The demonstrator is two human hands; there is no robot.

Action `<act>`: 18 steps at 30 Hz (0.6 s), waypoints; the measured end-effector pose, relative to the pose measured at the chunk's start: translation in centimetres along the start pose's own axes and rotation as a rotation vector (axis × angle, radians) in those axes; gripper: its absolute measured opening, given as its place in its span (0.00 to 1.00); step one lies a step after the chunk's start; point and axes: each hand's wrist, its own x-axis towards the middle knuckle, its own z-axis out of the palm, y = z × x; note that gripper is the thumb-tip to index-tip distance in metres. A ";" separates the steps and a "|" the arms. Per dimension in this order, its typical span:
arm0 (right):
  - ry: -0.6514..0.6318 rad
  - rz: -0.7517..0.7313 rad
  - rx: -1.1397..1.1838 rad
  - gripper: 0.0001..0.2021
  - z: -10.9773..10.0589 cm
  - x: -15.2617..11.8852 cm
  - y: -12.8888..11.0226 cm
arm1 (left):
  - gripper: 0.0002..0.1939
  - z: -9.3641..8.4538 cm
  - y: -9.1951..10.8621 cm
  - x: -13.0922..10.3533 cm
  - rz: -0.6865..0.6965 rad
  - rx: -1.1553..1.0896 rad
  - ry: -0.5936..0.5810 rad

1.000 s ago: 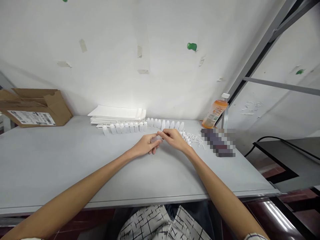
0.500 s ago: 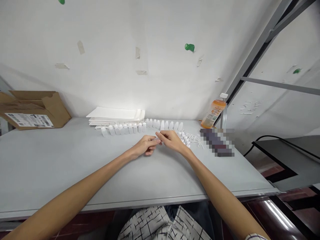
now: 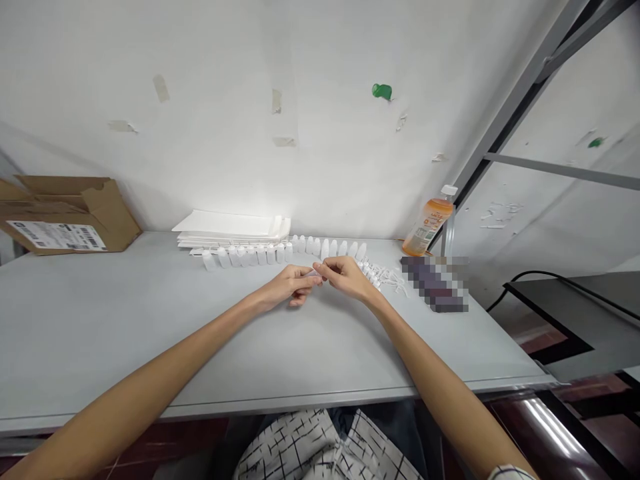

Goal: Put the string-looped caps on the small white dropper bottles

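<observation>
My left hand (image 3: 291,285) and my right hand (image 3: 343,275) meet above the middle of the grey table. Between the left fingers is a small whitish piece (image 3: 312,273), mostly covered. The right fingertips are pinched at its end; whether they hold a separate part is hidden. Behind the hands stand several small white bottles (image 3: 261,255) in a row, with more white bottles (image 3: 310,245) further back. Beside the right hand lies a heap of small white parts and thin white strips (image 3: 393,279).
A stack of white sheets or envelopes (image 3: 230,230) lies against the wall. An open cardboard box (image 3: 65,217) is at the far left. An orange drink bottle (image 3: 429,223) stands at the back right, with a blurred dark object (image 3: 435,285) before it. The grey table (image 3: 115,327) has its front edge near me.
The fingers have shifted slightly, and more of the small whitish piece shows between them. The hands remain together in nearly the same place. The camera view has moved a little.
</observation>
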 end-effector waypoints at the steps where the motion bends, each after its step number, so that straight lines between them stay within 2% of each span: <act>1: 0.001 0.001 -0.001 0.28 0.0 0.0 0.0 | 0.21 0.0 0.0 0.0 0.006 0.011 -0.007; 3: 0.002 0.001 -0.013 0.29 -0.1 0.0 0.0 | 0.21 0.2 0.1 -0.2 0.040 0.123 0.019; 5: -0.001 0.006 -0.019 0.30 -0.1 0.0 0.0 | 0.21 0.4 0.1 -0.4 0.080 0.268 0.102; 7: -0.002 0.016 -0.013 0.30 -0.2 0.0 -0.1 | 0.22 0.6 0.1 -0.5 0.095 0.323 0.157; 13: 0.012 0.019 0.030 0.27 -0.5 -0.2 -0.7 | 0.22 0.3 0.1 -0.2 0.075 0.098 0.069; 15: -0.001 0.026 0.022 0.26 -0.5 -0.2 -0.5 | 0.21 0.3 0.1 -0.2 0.089 0.183 0.085; 18: -0.034 0.031 0.019 0.26 -0.3 -0.1 0.1 | 0.18 0.7 -0.1 -0.4 0.146 0.433 0.210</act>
